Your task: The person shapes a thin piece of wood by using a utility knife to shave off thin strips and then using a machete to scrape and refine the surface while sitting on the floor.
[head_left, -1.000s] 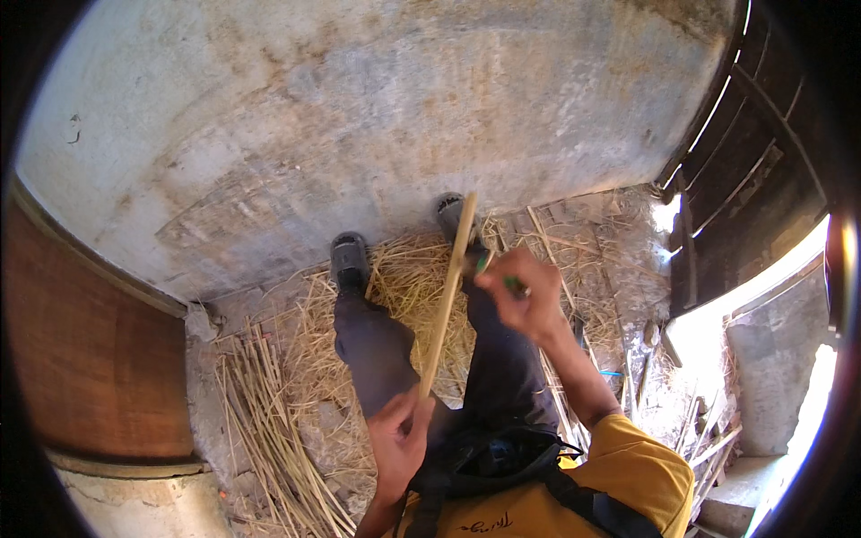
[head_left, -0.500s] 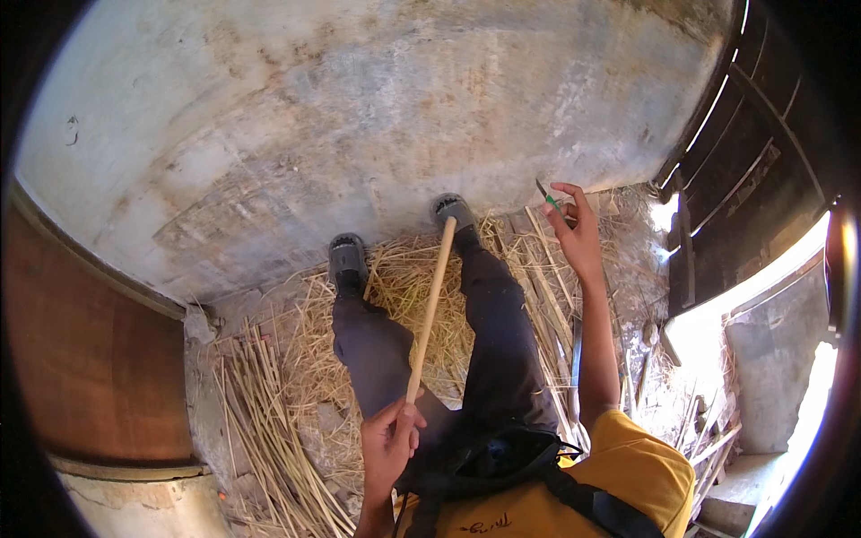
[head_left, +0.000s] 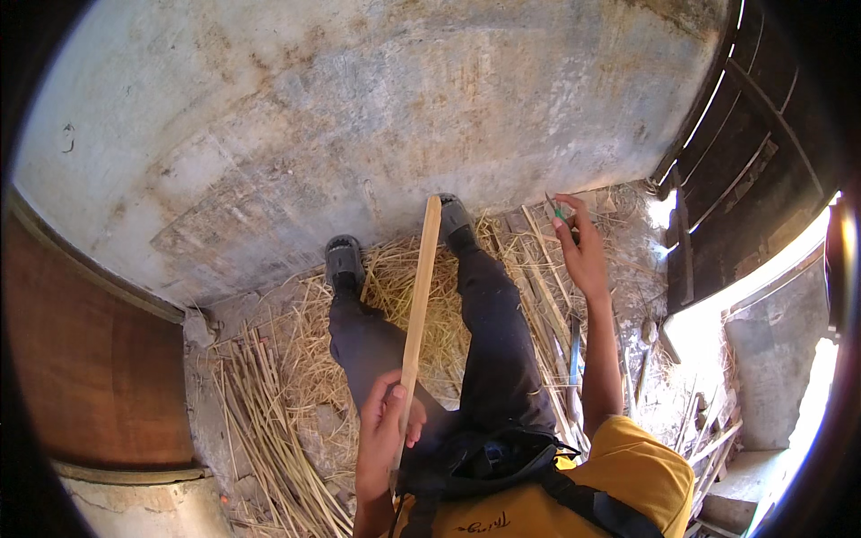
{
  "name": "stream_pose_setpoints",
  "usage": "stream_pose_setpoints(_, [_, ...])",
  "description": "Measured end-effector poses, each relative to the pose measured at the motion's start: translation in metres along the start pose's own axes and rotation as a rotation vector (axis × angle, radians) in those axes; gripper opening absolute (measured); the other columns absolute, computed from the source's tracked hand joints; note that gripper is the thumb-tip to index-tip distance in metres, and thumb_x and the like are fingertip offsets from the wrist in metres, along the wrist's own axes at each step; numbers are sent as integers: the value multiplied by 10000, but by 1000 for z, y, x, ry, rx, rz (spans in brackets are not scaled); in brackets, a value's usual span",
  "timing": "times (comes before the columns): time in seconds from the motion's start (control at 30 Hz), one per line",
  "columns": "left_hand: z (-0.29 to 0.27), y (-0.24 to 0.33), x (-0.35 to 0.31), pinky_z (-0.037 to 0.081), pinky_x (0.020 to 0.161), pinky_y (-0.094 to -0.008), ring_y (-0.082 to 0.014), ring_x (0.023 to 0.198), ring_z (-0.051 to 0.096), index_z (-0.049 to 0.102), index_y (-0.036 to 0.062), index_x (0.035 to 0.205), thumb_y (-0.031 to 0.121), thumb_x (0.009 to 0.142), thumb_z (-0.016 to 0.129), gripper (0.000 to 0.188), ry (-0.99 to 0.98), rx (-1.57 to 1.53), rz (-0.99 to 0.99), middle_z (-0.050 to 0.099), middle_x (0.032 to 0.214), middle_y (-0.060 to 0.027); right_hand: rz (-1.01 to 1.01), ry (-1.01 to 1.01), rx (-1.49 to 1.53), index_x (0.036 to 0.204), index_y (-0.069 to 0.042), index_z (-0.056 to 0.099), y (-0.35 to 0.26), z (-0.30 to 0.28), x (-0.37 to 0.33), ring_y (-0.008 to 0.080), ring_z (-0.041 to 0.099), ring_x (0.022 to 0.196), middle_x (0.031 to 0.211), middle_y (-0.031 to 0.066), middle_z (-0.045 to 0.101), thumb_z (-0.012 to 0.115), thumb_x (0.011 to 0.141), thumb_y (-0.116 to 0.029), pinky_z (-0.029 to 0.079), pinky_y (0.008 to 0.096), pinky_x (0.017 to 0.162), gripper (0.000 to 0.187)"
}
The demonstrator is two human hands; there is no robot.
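A pale split bamboo strip [head_left: 420, 300] slants up and away over my lap, its far end beside my right shoe. My left hand [head_left: 387, 424] is closed round its lower part, with the flat face of the strip turned up. Out to the right, my right hand [head_left: 581, 247] pinches a small knife [head_left: 557, 212] with a green handle, its thin blade pointing up toward the wall. The knife is well apart from the strip. My fingers cover most of its handle.
Straw and shavings [head_left: 386, 269] cover the ground between my legs. A bundle of thin strips [head_left: 273, 430] lies to the left, with longer slats [head_left: 543, 278] to the right. A stained wall [head_left: 404, 117] stands ahead, a brown panel [head_left: 90, 350] at the left.
The strip has turned in my left hand, showing a wider, flatter face, and its tip has shifted left and up. My right hand and the knife have moved slightly right and down.
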State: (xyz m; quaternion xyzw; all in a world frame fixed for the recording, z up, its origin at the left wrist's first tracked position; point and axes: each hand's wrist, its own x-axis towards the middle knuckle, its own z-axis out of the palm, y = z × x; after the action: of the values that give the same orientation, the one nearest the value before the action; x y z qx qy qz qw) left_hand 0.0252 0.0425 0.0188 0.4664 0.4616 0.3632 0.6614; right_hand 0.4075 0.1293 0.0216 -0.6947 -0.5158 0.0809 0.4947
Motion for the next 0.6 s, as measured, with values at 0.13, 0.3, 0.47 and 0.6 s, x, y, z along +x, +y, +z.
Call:
stream_pose_setpoints(0.13, [0,2,2,409,403,-247,-95,460,507,527,48,1342,298,1127,471,334,-18,-13,7,612,698,-64,59,39,51,1419,-152,587,14,5,1,205,530,708,803,103,609,595,1051,-191,441,362,691,370])
stream_pose_setpoints(0.3, [1,2,1,396,396,-245,-94,451,501,502,52,1372,275,1128,474,332,-30,-4,7,620,705,-74,-8,60,-48,1510,-165,545,7,6,-2,222,575,747,999,163,705,589,1054,-199,492,353,773,459])
stream_pose_setpoints(0.47, [8,13,1,379,397,-240,-81,457,493,413,98,1480,258,1133,461,385,-16,31,70,625,712,-74,102,-61,-67,1501,-155,559,-10,-1,-7,273,678,870,1156,215,721,598,1050,-207,520,378,861,455])
stream_pose_setpoints(0.6, [8,9,5,371,396,-232,-76,450,484,393,118,1500,253,1136,452,393,-60,50,94,624,714,-73,-153,18,-41,1520,-156,534,7,5,-5,270,660,826,1045,185,717,614,1040,-208,514,382,829,489])
